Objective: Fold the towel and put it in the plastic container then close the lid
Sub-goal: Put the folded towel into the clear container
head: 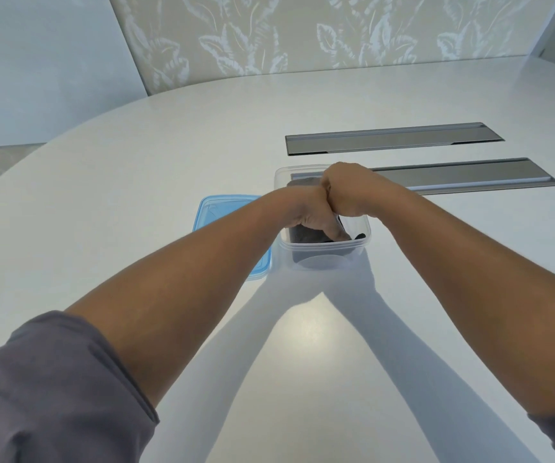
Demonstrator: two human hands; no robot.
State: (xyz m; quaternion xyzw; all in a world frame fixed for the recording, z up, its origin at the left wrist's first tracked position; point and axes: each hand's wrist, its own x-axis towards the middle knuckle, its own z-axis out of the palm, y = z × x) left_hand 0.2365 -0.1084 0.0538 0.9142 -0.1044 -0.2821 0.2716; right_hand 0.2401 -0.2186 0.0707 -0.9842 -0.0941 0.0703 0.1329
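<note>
- At desk centre, both my hands are down in the container (322, 252): left hand (306, 215) and right hand (349, 192), knuckles touching.
- Left hand: fingers curled down onto the towel (302, 236), pressing or gripping it. Right hand: curled over the far-right part of the towel; its fingertips are hidden, so whether it pinches cloth I cannot tell.
- Towel: dark, bunched, already inside the container. A small tip sticks up near the right front corner, just beside the rim.
- Container: clear, upright, open, its long axis running away from me.
- Lid (226, 212): blue, flat on the desk, touching or just beside the container's left wall and partly under my left forearm.
- Key relation: the lid lies to the left of both hands, so the left hand is nearer; the right would have to cross over the container.
- Judgement: folding done, packing nearly done; next the stray tip needs tucking below the rim, then the lid goes on. Risk: cloth caught under the lid edge would stop a full seal.
- Desk (169, 145): white, smooth, curved far edge, with two grey recessed slots (393, 138) beyond the container.
- Room: leaf-patterned wall (302, 35) behind the desk.
</note>
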